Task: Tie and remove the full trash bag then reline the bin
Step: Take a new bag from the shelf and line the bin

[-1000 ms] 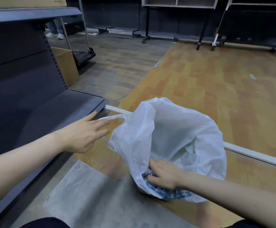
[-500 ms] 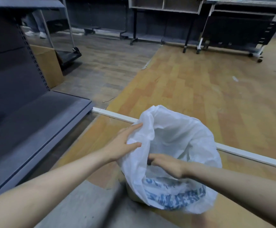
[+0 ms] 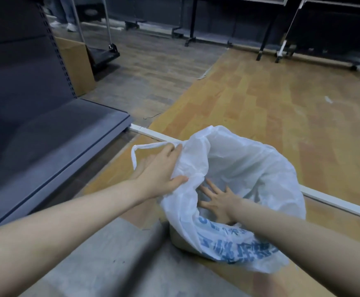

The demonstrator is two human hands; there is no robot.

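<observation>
A: Holding the rim of the white bag, the left hand has its thumb and fingers closed on the plastic at the bag's left edge.

B: And the right hand?

A: It is inside the mouth of the bag. The fingers are spread and straight, flat against the inner plastic. It grips nothing.

B: Where does the bag sit?

A: Low on the floor, in the middle of the view and close to the person. It is open and puffed up, and blue print shows on its near side. Under its near left edge I see a little piece of a pale bin, mostly covered by the plastic.

B: Is there a handle?

A: Yes, a thin white loop stands out from the bag's left corner, just beside the left hand.

B: What else is around?

A: A grey shelf is at the left, with a cardboard box behind it. A white strip runs across the floor behind the bag. Dark racks stand far back. A grey sheet lies under the arms; I cannot tell what it is.
</observation>
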